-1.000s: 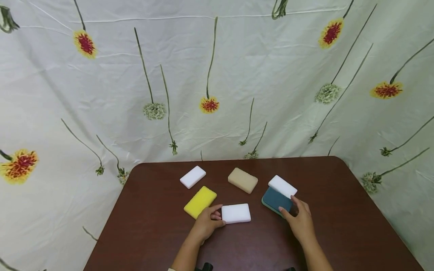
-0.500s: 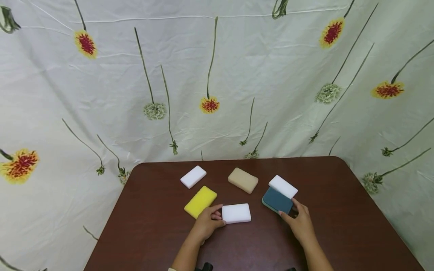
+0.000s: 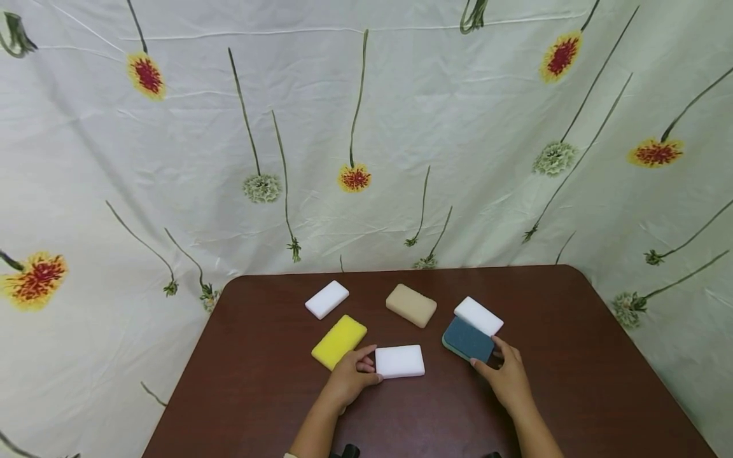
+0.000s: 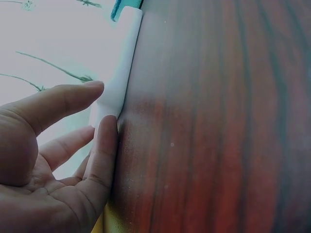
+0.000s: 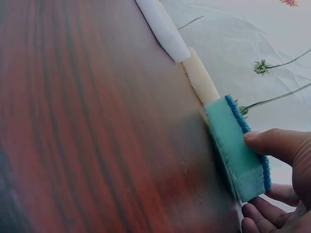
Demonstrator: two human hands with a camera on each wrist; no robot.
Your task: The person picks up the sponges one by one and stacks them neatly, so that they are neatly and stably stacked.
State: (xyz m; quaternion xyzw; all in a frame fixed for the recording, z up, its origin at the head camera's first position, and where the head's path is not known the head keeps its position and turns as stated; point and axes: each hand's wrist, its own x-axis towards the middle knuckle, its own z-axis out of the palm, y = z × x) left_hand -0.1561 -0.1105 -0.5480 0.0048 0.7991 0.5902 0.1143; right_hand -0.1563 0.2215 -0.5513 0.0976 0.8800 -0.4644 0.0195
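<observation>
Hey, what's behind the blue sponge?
The head view shows a white block just behind the blue sponge, its far part visible. The near edge is covered, so I can't tell whether they touch.

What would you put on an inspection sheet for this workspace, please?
Surface: dark brown table, far corners rounded.
Job's things: front white block, blue-green sponge.
Clutter: yellow sponge, beige sponge, back left white block, back right white block; black objects cut off at the head view's bottom edge.
Hands: left hand grips the front white block; right hand grips the blue-green sponge.
Cables: nothing seen.
Surroundings: flower-patterned cloth behind the table.
</observation>
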